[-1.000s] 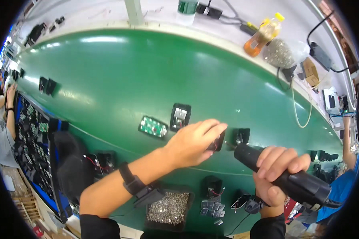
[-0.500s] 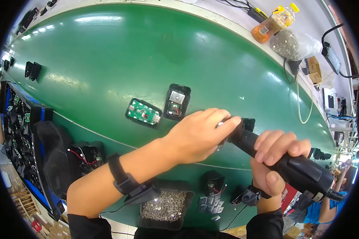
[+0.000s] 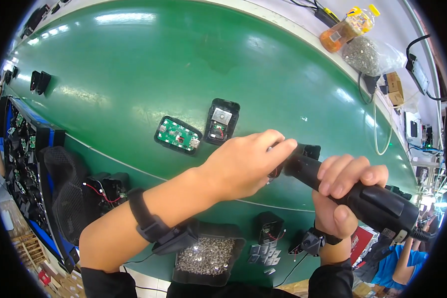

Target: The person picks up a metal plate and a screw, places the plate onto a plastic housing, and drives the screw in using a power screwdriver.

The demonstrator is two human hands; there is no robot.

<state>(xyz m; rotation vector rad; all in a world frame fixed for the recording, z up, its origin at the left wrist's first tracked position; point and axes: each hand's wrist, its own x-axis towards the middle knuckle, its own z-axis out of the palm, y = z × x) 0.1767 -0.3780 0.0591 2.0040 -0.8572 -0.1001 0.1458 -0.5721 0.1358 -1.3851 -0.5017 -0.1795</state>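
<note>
My right hand (image 3: pixel 340 193) is wrapped round a black electric screwdriver (image 3: pixel 367 203), whose narrow front end points left toward my other hand. My left hand (image 3: pixel 248 161) is closed at that front end, its thumb and fingers round a small dark part that they mostly hide. The screwdriver's tip is hidden there too. Just beyond the screwdriver's nose shows a black casing (image 3: pixel 311 151). Left of my hands lie a black housing with a green circuit board (image 3: pixel 178 135) and a black housing with a silver metal plate (image 3: pixel 222 116).
Near me are a dark tray of small metal pieces (image 3: pixel 206 256), several silver plates (image 3: pixel 265 254) and a black housing with wires (image 3: pixel 269 226). A rack of black parts (image 3: pixel 25 174) stands left. A bottle (image 3: pixel 347 30) and a bag of metal pieces (image 3: pixel 365 55) sit at the far right.
The view has shifted slightly, so the table items appear a little higher. Both hands keep their grips, with the screwdriver still against the left hand's fingers.
</note>
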